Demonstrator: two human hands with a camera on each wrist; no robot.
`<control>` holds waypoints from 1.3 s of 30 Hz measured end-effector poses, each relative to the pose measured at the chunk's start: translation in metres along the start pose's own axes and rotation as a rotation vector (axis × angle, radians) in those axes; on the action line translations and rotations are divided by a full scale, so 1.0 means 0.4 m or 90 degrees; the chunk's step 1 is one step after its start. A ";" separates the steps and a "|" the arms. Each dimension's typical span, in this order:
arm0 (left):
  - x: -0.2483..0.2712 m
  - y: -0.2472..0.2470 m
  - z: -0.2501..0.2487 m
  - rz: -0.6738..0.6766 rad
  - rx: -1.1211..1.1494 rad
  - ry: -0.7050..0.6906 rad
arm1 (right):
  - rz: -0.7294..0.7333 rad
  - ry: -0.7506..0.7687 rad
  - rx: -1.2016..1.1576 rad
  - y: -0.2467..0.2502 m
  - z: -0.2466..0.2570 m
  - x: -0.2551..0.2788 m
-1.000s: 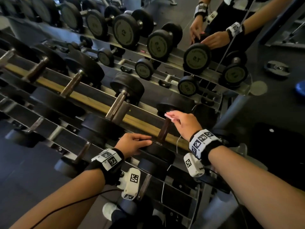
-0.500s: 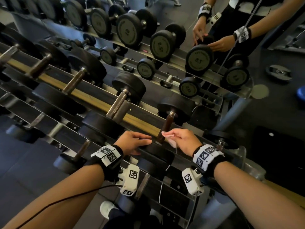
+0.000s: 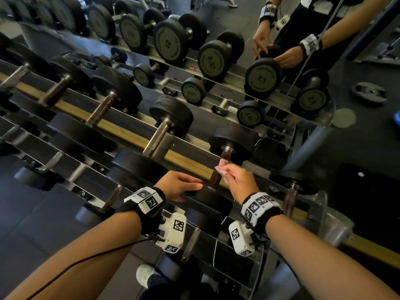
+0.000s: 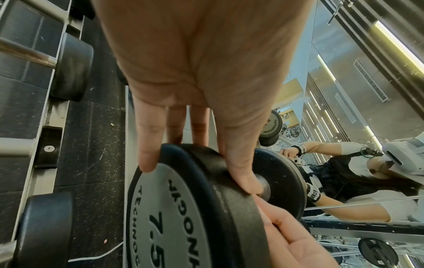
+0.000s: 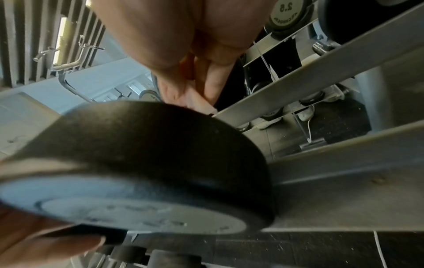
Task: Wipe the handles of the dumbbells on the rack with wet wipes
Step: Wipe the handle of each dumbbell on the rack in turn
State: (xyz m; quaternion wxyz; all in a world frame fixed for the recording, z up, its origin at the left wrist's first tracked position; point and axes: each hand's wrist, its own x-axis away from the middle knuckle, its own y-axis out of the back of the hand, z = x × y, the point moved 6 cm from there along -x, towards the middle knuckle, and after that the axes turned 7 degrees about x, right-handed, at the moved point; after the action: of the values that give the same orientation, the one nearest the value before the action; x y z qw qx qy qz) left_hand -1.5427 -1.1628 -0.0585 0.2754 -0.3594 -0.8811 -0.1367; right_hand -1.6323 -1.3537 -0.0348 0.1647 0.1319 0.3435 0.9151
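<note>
A black dumbbell lies across the top rail of the rack, with its brown handle [image 3: 216,177] pointing away from me and its far head [image 3: 234,138] near the mirror. My right hand [image 3: 239,181] pinches a pale wet wipe [image 3: 221,169] against the middle of that handle. My left hand [image 3: 179,185] rests with straight fingers on the near head [image 3: 207,200]. That near head [image 4: 183,208] is marked 7.5, my left hand [image 4: 195,154] lies over its rim, and my right hand [image 4: 298,244] shows beyond it. The right wrist view is blurred, with the same head [image 5: 160,159] below my fingers [image 5: 201,85].
More dumbbells line the rack to the left, the nearest with a steel handle [image 3: 157,137]. A small dumbbell [image 3: 291,197] sits just right of my right wrist. A wooden strip [image 3: 129,132] runs along the rack. The mirror behind reflects dumbbells [image 3: 263,76] and my arms. Lower tiers lie below.
My right hand slid the wipe along the handle from its far end toward me, and the far part of the handle now shows. My left hand stayed on the near head.
</note>
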 end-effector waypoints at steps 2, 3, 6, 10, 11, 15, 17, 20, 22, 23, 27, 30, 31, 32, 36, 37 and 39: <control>0.001 0.001 -0.001 -0.006 -0.005 0.002 | 0.065 -0.003 0.000 -0.011 -0.007 0.024; 0.002 0.000 -0.002 -0.008 0.000 0.005 | 0.096 -0.004 0.001 -0.020 -0.009 0.037; 0.007 -0.004 -0.008 -0.009 0.017 0.007 | 0.125 -0.010 -0.032 -0.038 -0.010 0.061; 0.018 -0.012 -0.015 -0.015 0.027 0.019 | 0.125 -0.012 -0.081 -0.051 -0.021 0.059; 0.020 -0.014 -0.017 -0.013 0.028 0.021 | 0.138 -0.018 -0.099 -0.055 -0.024 0.057; 0.021 -0.011 -0.031 0.001 0.008 0.043 | 0.170 -0.046 -0.154 -0.056 -0.021 0.053; 0.015 -0.006 -0.040 0.010 -0.023 0.059 | 0.174 -0.058 -0.161 -0.049 -0.014 0.050; 0.002 0.001 -0.046 0.033 -0.069 0.075 | 0.189 -0.089 -0.159 -0.044 -0.006 0.043; -0.002 0.006 -0.051 0.047 -0.108 0.080 | 0.220 -0.114 -0.150 -0.045 0.006 0.037; -0.005 0.008 -0.054 0.055 -0.128 0.081 | 0.232 -0.123 -0.137 -0.045 0.012 0.032; -0.023 0.016 -0.063 0.083 -0.208 0.068 | 0.136 -0.113 -0.067 0.000 0.056 0.008; -0.030 0.027 -0.076 0.127 -0.255 0.046 | 0.023 -0.153 -0.144 0.024 0.092 0.001; -0.037 0.031 -0.087 0.135 -0.240 0.027 | -0.024 -0.181 -0.192 0.028 0.097 0.000; -0.045 0.033 -0.100 0.139 -0.192 0.000 | -0.072 -0.203 -0.237 0.031 0.102 -0.001; -0.074 0.045 -0.157 0.124 0.045 -0.074 | -0.196 -0.255 -0.362 0.024 0.118 0.007; -0.078 0.040 -0.162 0.149 0.109 -0.054 | -0.212 -0.273 -0.392 0.017 0.118 0.011; -0.082 0.029 -0.161 0.208 0.183 0.013 | -0.239 -0.302 -0.425 0.001 0.114 0.019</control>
State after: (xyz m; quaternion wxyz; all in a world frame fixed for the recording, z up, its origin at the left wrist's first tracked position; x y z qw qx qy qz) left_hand -1.4904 -1.2011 -0.0249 0.3512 -0.4530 -0.8188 0.0329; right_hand -1.6232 -1.3242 -0.0002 0.4357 0.2129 0.0001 0.8746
